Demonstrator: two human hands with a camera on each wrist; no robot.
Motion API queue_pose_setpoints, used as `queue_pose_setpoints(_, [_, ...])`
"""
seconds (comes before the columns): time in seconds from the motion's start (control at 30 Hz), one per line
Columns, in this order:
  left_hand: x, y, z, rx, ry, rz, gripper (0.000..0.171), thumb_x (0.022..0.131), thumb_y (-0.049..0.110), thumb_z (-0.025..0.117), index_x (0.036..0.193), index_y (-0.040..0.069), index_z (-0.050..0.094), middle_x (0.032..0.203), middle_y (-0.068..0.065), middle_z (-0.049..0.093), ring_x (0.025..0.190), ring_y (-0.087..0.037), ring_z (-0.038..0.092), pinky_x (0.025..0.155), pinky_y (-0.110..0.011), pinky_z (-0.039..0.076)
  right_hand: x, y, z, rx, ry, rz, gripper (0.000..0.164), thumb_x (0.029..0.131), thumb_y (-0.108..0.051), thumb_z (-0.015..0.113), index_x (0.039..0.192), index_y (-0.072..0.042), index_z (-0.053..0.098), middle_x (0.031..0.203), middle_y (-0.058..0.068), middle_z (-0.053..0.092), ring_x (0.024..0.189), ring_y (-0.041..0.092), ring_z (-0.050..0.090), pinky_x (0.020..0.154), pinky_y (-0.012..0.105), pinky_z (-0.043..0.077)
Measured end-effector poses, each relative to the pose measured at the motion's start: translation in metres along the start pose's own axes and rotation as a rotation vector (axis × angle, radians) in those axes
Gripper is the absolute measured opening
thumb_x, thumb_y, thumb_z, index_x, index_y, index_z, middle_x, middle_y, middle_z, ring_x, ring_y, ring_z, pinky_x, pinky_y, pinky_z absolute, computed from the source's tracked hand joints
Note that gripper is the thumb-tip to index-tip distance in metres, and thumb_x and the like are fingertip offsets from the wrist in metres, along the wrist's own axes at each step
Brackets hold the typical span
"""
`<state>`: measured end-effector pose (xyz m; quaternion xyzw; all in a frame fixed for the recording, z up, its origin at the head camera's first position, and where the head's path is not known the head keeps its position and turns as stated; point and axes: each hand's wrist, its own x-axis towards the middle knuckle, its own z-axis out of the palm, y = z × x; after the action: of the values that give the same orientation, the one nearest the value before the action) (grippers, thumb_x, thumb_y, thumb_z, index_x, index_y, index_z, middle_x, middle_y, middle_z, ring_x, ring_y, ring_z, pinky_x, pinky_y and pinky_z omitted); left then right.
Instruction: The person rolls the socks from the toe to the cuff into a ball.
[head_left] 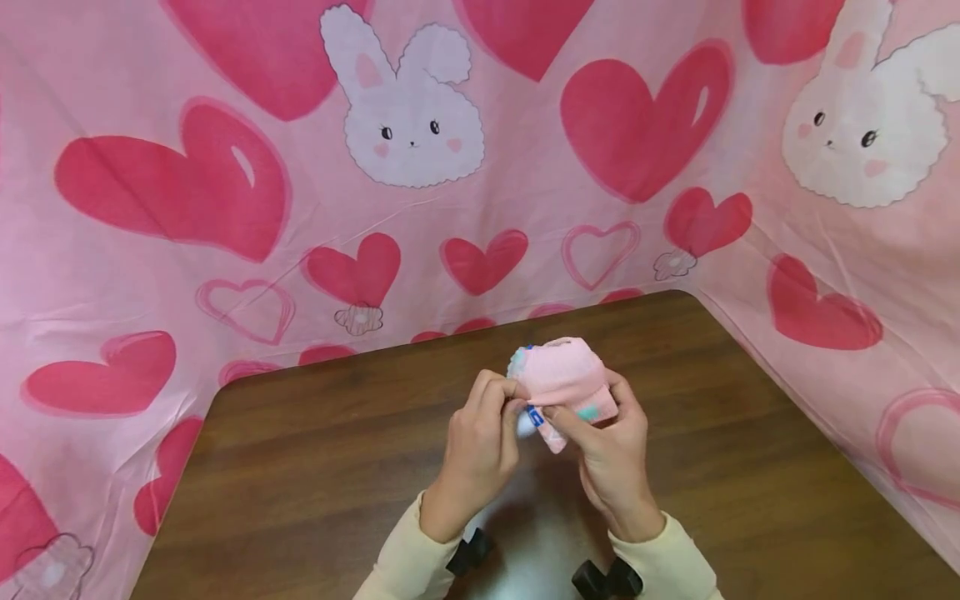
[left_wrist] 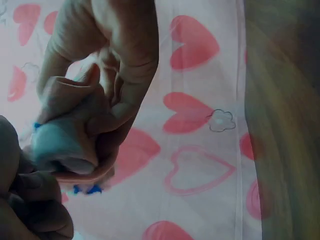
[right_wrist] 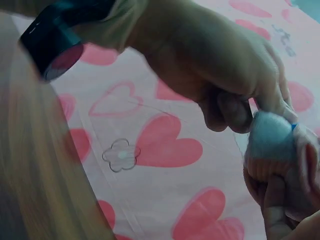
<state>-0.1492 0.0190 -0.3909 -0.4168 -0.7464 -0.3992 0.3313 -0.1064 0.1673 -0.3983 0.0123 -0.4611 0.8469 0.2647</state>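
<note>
A small folded bundle of pink cloth that looks like socks (head_left: 566,372) is held up between both hands over the table. It has mint patches, a scalloped mint edge and a blue-and-white label strip (head_left: 535,416). My left hand (head_left: 478,446) pinches its near left side between thumb and curled fingers. On the right, my right hand (head_left: 618,458) holds the bundle with the thumb across the front and the fingers behind, largely hidden. A dim, rolled part of the socks (left_wrist: 60,145) shows in the left wrist view. Ribbed knit of the socks (right_wrist: 272,145) appears in the right wrist view.
The brown wooden table (head_left: 315,467) lies beneath both hands. Pink curtain cloth (head_left: 525,200) with hearts and rabbits surrounds its back and sides. Black wrist mounts (head_left: 469,552) sit at the cream sleeves (head_left: 412,554).
</note>
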Motion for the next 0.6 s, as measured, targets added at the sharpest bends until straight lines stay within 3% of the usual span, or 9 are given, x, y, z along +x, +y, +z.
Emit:
queue_pose_setpoints(0.1, [-0.002,0.001,-0.003,-0.039,-0.064,-0.014,0.018,0.107,0.018,0.044,0.101,0.006,0.055,0.094,-0.003,0.052,0.068,-0.01,0.048,0.053,-0.015,0.038,-0.001,0.002,0.005,0.004,0.068,-0.075,0.06,0.068,0.033,0.068,0.121,0.009,0.053,0.116,0.025,0.057,0.096,0.029,0.062,0.076,0.036,0.059])
queue_pose_setpoints(0.2, [-0.006,0.002,-0.004,-0.05,-0.135,0.011,0.02,0.108,0.02,0.04,0.101,0.006,0.053,0.094,-0.003,0.05,0.067,-0.009,0.046,0.054,-0.015,0.039,0.0,0.004,0.009,0.08,0.148,-0.128,0.052,0.07,0.032,0.068,0.116,0.013,0.054,0.113,0.027,0.059,0.096,0.031,0.063,0.076,0.038,0.059])
queue_pose_setpoints(0.33, [-0.018,0.005,-0.001,-0.082,-0.176,0.042,0.022,0.109,0.021,0.036,0.101,0.006,0.051,0.093,-0.002,0.049,0.066,-0.007,0.043,0.053,-0.012,0.036,0.003,0.009,0.014,0.211,0.24,-0.115,0.035,0.075,0.03,0.065,0.107,0.016,0.059,0.099,0.023,0.064,0.079,0.025,0.063,0.063,0.029,0.057])
queue_pose_setpoints(0.43, [-0.026,0.007,0.005,-0.113,-0.14,0.035,0.019,0.108,0.018,0.039,0.102,0.006,0.052,0.093,-0.003,0.049,0.069,-0.008,0.045,0.058,-0.011,0.038,0.007,0.013,0.016,0.239,0.262,-0.064,0.027,0.079,0.028,0.063,0.102,0.014,0.063,0.089,0.018,0.065,0.065,0.019,0.057,0.049,0.023,0.048])
queue_pose_setpoints(0.6, [-0.025,0.004,0.001,-0.071,0.007,-0.062,0.01,0.104,0.014,0.054,0.101,0.007,0.061,0.092,-0.002,0.053,0.07,-0.009,0.048,0.06,-0.013,0.041,0.013,0.015,0.014,0.04,0.172,-0.082,0.036,0.071,0.03,0.069,0.1,0.011,0.063,0.094,0.018,0.067,0.078,0.021,0.064,0.064,0.029,0.058])
